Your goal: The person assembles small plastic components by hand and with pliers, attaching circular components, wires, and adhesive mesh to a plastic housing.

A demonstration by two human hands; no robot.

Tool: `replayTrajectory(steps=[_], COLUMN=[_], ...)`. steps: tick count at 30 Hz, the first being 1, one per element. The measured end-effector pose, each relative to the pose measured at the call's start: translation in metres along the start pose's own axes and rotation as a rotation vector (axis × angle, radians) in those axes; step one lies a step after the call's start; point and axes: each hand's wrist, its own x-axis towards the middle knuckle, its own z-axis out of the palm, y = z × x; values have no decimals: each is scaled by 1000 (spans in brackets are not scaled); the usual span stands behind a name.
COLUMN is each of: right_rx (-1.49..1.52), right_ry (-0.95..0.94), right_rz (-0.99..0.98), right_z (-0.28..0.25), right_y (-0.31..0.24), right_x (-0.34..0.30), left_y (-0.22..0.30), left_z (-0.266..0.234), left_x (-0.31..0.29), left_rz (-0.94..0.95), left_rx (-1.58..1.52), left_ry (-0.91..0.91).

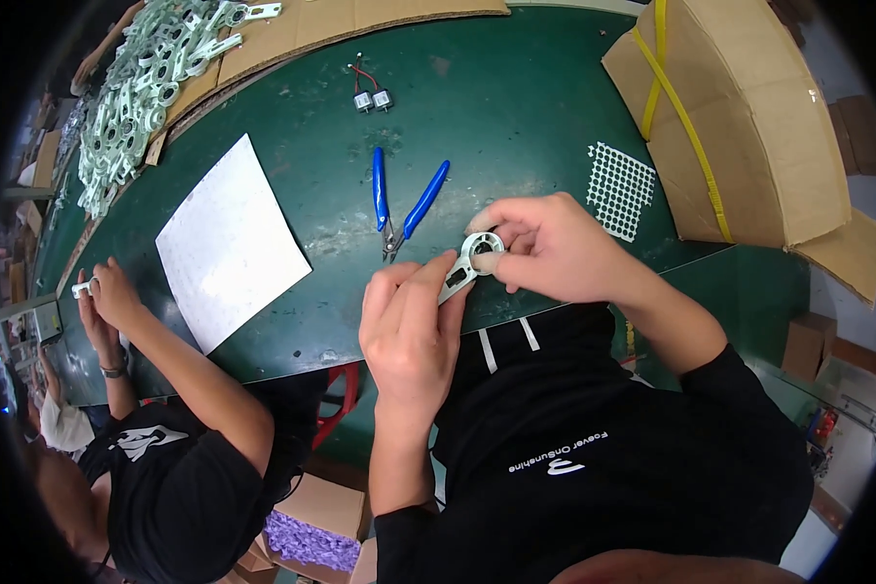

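Close to the table's near edge, my left hand (409, 331) grips the flat arm of a pale green plastic part (470, 263) with a round ring at one end. My right hand (560, 248) pinches that ring, its thumb tip over the dark opening. Whether a smaller piece sits under the thumb cannot be seen. Just beyond the hands lie flush cutters (381, 190) with blue handles spread apart, their jaws pointing toward me. Two small motors (372, 100) with red and black wires rest farther back.
A white sheet (234, 248) lies to the left; a perforated pale sheet (620, 190) lies right, beside a cardboard box (740, 127) with yellow strap. Similar plastic parts (146, 97) are heaped on cardboard at far left. At left, a co-worker's hands (115, 292) hold a similar part.
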Motion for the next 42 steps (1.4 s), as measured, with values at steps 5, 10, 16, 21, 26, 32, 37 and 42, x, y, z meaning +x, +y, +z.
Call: replayTrajectory(steps=[5, 10, 16, 21, 26, 32, 37, 42], right_rx=[-112, -401, -406, -460, -325, -297, -250, -266], right_ry=[50, 224, 218, 269, 274, 279, 311, 287], right_rz=[-49, -229, -237, -281, -197, -324, -296, -359], right_z=[2, 15, 13, 16, 0, -6, -16, -18], right_y=[2, 5, 8, 6, 4, 12, 17, 25], right_x=[-4, -1, -3, -6, -24, -33, -41, -39], left_y=[-2, -2, 1, 10, -15, -99, -103, -114], left_z=[2, 3, -5, -9, -27, -72, -35, 7], left_x=[-2, 1, 5, 14, 44, 155, 155, 141], left_rz=[-41, -54, -3, 37, -47, 22, 7, 15], left_rx=[-44, -18, 2, 14, 30, 640, 436, 364], left_ry=[-10, -22, -89, -70, -326, 458, 227, 20])
